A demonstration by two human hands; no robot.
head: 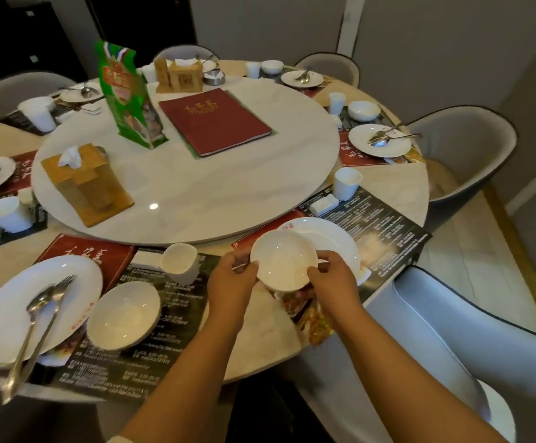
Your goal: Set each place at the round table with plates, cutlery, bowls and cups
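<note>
Both hands hold a white bowl (284, 259) above the near right place. My left hand (233, 276) grips its left rim, and my right hand (333, 273) grips its right rim. Behind the bowl a white plate (330, 239) lies on a dark placemat (384, 225), with a white cup (347, 183) and a small white rest (323, 204) beyond it. The near left place has a plate (7, 311) carrying a spoon and fork (38, 324), a bowl (122, 314) and a cup (181, 263).
A white turntable (228, 187) fills the middle of the round table, carrying a red menu (214, 121), a green bag (126, 97) and wooden tissue boxes (84, 183). Other set places ring the table. Grey chairs (458, 151) stand around it; one chair (452, 330) is close at my right.
</note>
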